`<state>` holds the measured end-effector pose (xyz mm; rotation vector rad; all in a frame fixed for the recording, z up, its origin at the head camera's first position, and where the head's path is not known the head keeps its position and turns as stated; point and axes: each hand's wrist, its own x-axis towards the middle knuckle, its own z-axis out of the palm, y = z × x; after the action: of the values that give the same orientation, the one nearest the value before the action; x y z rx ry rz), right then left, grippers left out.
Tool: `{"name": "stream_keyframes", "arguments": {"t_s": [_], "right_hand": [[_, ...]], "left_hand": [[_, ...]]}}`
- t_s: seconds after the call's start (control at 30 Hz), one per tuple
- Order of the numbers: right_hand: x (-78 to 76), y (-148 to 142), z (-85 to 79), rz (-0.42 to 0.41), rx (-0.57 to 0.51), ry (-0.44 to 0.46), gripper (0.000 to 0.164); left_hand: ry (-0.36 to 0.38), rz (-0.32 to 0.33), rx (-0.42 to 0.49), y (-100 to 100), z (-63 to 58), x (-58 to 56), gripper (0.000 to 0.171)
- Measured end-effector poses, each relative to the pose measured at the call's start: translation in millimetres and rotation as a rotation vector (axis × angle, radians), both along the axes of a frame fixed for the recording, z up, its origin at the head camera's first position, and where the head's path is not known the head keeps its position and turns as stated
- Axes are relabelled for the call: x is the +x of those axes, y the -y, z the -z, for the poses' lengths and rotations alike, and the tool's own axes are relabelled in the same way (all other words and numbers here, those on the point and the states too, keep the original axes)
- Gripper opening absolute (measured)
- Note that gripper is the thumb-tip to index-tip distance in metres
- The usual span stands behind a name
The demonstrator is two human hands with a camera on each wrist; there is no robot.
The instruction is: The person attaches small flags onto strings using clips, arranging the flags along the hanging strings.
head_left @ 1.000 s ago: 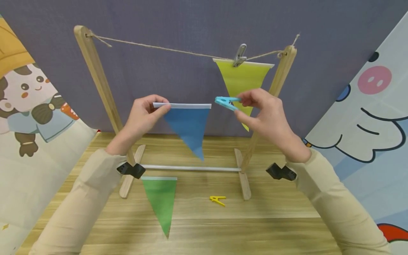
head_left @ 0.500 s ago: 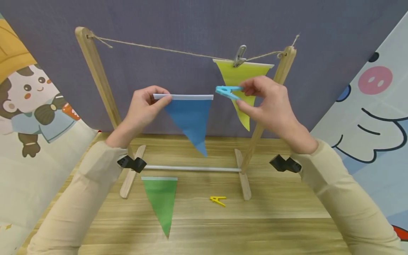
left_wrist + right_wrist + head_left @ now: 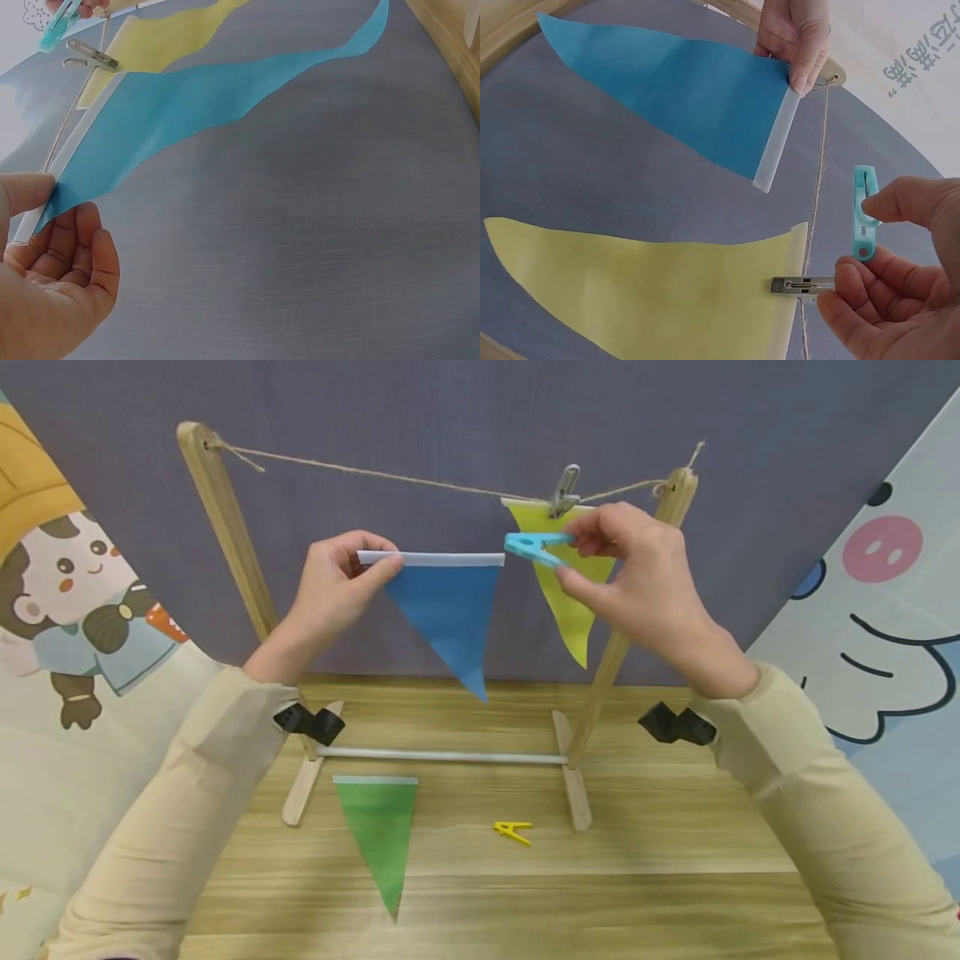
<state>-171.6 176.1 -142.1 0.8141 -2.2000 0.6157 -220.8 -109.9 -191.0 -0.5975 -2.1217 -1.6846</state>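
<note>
Left hand [image 3: 341,581] pinches a blue triangular pennant with a white top strip [image 3: 453,610] at the strip's left end, thumb in front, fingers behind. Pennant hangs in the air, point down, strip about level. Right wrist view shows a gap between the strip and the thin natural-fibre twine [image 3: 360,470], so it's not on the line.

Right hand [image 3: 637,577] holds a light-blue plastic clothespin [image 3: 536,545] by the handle ends, thumb on one, fingers on the other. Handles splay in a V, nose points left at the strip's free right end. Near it; right wrist view shows them apart.

Yellow triangular pennant [image 3: 572,610] hangs behind the right hand, fixed to the twine by a silver metal clip [image 3: 564,493] on its top edge. Twine runs between a left wooden post [image 3: 225,518] and a right wooden post [image 3: 611,668]. White rod [image 3: 450,756] joins the two at the base.

On the wood-grain table [image 3: 637,893]: green triangular pennant with a pale top strip [image 3: 378,835] lying flat in front of the rod, small yellow clothespin [image 3: 513,832] to its right.
</note>
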Motion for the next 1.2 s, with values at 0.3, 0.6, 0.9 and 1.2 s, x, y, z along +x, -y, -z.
{"name": "stream_keyframes", "arguments": {"t_s": [0.3, 0.6, 0.9, 1.2], "right_hand": [[-2.4, 4.8, -12.6, -0.002, 0.007, 0.008, 0.019], [-4.5, 11.0, -31.8, 0.009, 0.037, -0.013, 0.019], [-10.7, 15.4, -44.9, 0.069, 0.092, -0.001, 0.021], [-18.0, 19.0, -48.7, 0.069, 0.126, -0.031, 0.024]], "left_hand": [[0.003, 0.004, 0.053, -0.3, -9.9, -3.8, 0.005], [0.005, 0.006, 0.107, -2.1, -19.7, -13.0, 0.007], [0.027, 0.009, 0.154, -4.2, -28.2, -17.1, 0.009], [0.067, 0.017, 0.244, -4.1, -36.4, -18.8, 0.005]]}}
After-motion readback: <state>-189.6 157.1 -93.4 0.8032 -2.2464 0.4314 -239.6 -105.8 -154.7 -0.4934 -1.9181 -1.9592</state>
